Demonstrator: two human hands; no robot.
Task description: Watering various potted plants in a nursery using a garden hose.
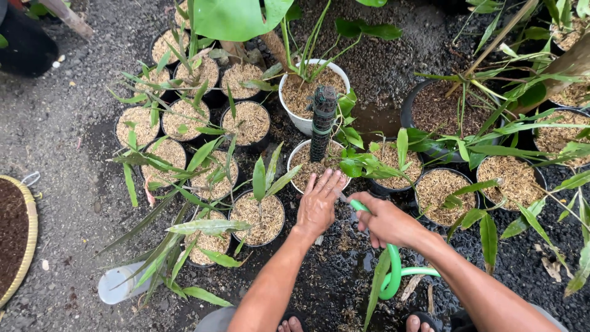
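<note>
My left hand [318,203] rests flat with fingers spread on the near rim of a white pot [297,155] filled with pale husk. A dark mesh-wrapped pole [322,123] stands upright in that pot. My right hand [384,218] grips the end of a green hose [393,276], its tip pointing toward the same pot, just beside my left fingers. The hose loops down between my forearms. A small green-leafed plant [359,165] grows at the pot's right side.
Many black pots with husk and young plants [246,123] crowd the left and right. A bigger white pot [289,98] stands behind. A woven tray of dark soil [15,237] lies at far left. A white tipped container [117,284] lies near my feet [421,323]. Ground is wet gravel.
</note>
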